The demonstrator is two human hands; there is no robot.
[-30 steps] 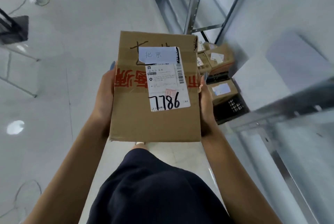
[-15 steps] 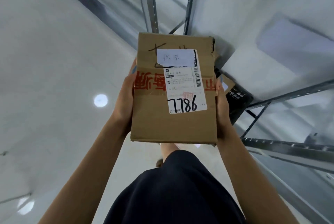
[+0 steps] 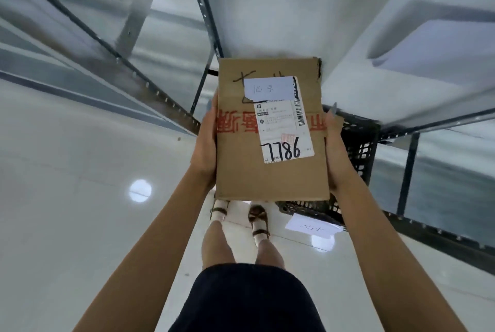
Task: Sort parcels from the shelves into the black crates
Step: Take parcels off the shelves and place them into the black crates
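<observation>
I hold a brown cardboard parcel flat in front of me, with red tape across it and a white shipping label marked 7786. My left hand grips its left edge and my right hand grips its right edge. A black lattice crate stands on the floor right behind and below the parcel, mostly hidden by it. A white paper tag with writing lies on the floor in front of the crate.
Metal shelf racks with perforated uprights rise at the left and right. A white wall or shelf face fills the upper right. My feet stand on glossy white floor just before the crate.
The view has swung further round and closer to the racks. The black crate and its floor tag have come into view under the parcel. My grip on the parcel is unchanged.
</observation>
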